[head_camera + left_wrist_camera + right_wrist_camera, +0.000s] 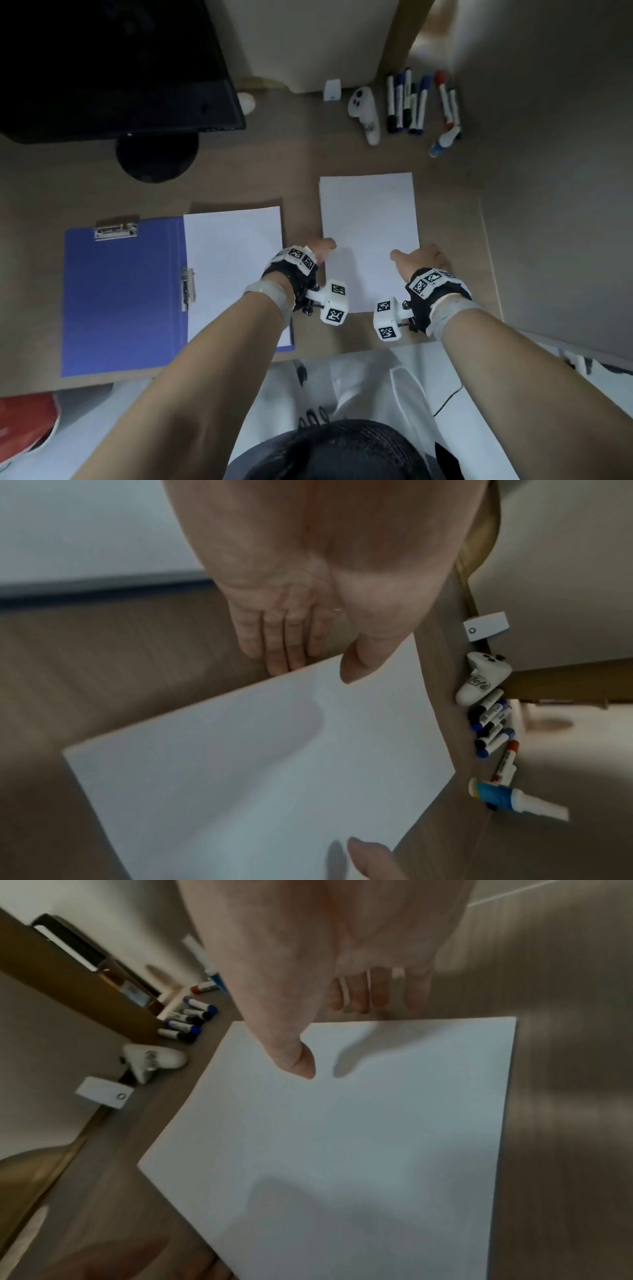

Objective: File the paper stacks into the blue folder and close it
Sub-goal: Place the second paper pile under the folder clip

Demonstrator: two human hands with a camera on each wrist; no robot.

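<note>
Looking down, I see my left hand (317,251) and right hand (423,258) at opposite edges of the loose paper stack (370,219) on the desk (342,157), thumbs lying on top, fingers relaxed at its sides, not yet pinching it. Just left, the blue folder (120,294) lies open with another stack (233,260) inside. Beyond the paper sit markers (407,101), a white controller (364,111), a glue bottle (445,140) and a monitor (113,68).

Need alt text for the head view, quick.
Both hands, left hand and right hand, reach to the side edges of a loose paper stack on the desk. Left of it lies the open blue folder, already holding paper.
</note>
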